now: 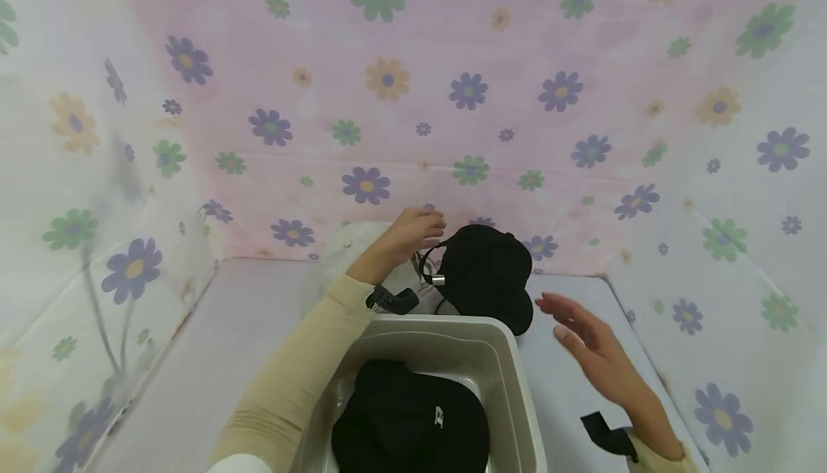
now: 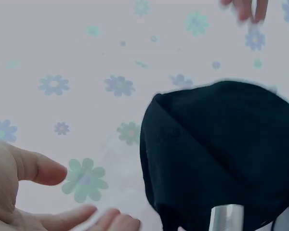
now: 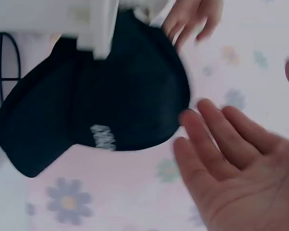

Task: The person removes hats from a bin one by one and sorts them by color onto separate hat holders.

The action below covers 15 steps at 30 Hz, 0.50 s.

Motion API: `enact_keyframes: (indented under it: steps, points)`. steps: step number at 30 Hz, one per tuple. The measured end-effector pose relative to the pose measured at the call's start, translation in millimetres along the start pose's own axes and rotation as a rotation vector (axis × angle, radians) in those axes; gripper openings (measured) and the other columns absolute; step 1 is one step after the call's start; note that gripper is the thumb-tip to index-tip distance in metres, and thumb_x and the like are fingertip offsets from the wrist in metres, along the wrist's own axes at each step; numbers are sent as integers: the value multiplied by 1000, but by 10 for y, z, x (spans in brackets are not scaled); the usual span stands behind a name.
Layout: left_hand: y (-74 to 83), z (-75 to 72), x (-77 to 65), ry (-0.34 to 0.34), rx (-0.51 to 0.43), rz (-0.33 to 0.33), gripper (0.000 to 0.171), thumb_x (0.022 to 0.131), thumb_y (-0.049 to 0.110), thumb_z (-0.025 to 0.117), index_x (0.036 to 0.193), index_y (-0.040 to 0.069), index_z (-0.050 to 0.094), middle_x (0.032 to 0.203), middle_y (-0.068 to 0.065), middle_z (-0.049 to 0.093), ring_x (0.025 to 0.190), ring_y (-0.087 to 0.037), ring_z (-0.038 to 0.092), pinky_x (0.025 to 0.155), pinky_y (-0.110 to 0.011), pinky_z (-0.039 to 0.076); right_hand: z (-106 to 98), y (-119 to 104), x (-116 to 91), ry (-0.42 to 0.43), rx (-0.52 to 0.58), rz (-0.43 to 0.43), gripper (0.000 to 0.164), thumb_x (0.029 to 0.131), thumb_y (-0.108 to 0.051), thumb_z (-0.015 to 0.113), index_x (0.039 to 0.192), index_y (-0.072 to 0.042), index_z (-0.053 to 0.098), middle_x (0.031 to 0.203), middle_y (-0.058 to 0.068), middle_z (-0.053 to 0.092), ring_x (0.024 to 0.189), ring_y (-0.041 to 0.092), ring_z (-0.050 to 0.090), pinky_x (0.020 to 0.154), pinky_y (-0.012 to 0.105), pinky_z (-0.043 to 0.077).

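Note:
A black baseball cap (image 1: 484, 272) is behind the grey bin, its strap with a silver clasp (image 1: 438, 281) turned toward my left hand. My left hand (image 1: 410, 232) is raised just left of this cap, fingers extended and apart from it. To the cap's right, my right hand (image 1: 594, 351) is held with fingers spread and nothing in them. In the right wrist view the cap (image 3: 130, 91) shows small white lettering, close to my right fingertips (image 3: 190, 118); contact is unclear. What supports the cap is hidden. Another black cap (image 1: 407, 415) with a white mark lies inside the bin (image 1: 517, 387).
A whitish hat-like thing (image 1: 342, 250) sits behind the bin, partly covered by my left arm. Dark wire loops (image 3: 9, 77) show beside the cap. Flower-printed cloth walls (image 1: 388, 128) close off the back and sides of the pale table (image 1: 213, 344).

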<state>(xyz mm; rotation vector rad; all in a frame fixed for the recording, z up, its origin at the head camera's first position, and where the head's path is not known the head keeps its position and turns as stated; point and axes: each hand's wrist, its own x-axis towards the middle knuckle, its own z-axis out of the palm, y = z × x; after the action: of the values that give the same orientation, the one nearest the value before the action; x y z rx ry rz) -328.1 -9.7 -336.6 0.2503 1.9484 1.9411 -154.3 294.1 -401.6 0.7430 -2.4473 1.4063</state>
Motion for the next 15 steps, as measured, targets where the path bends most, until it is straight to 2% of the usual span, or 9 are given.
enact_keyframes:
  steps: [2,4,6,9,11,12,15]
  points:
    - [-38,-15,-15,-3,-65,-46,49,108,13,45,150,-11,36,155,-28,40,144,-40,42,117,-46,38,-35,184,144,65,87,15,37,106,2,45,143,4,51,136,2,64,125,2,58,102,11,43]
    - [-75,-18,-45,-9,-108,-86,51,107,12,44,151,-11,32,154,-30,39,144,-41,42,118,-46,37,-33,369,264,130,156,75,34,109,-4,43,138,10,52,130,-2,66,120,2,61,100,11,46]
    - [-107,-6,-77,-28,-133,-116,53,106,9,42,153,-10,28,155,-31,37,145,-42,40,119,-47,35,-3,543,359,201,222,185,39,110,-13,44,137,14,50,123,-9,67,115,0,62,99,12,47]
    - [-141,31,-126,-69,-152,-154,56,106,9,39,156,-9,22,158,-31,33,147,-42,36,121,-48,31,58,767,456,283,340,415,51,111,-24,44,141,17,43,116,-16,63,113,-2,59,106,17,45]
    - [-165,56,-142,-79,-159,-171,55,106,9,38,156,-10,23,158,-31,33,147,-42,35,122,-48,30,98,892,495,285,403,569,58,112,-29,40,148,15,35,123,-11,60,117,1,54,115,25,39]
    - [-176,65,-146,-79,-159,-177,54,106,9,38,155,-11,24,158,-31,33,147,-42,35,122,-48,30,120,949,505,268,437,632,60,112,-31,39,150,14,31,129,-4,58,122,6,51,119,30,35]
    - [-212,77,-146,-51,-158,-189,52,106,8,39,154,-10,27,156,-29,37,144,-42,39,120,-48,33,187,1089,510,164,462,748,62,113,-32,33,154,12,24,149,17,43,132,18,43,124,42,26]
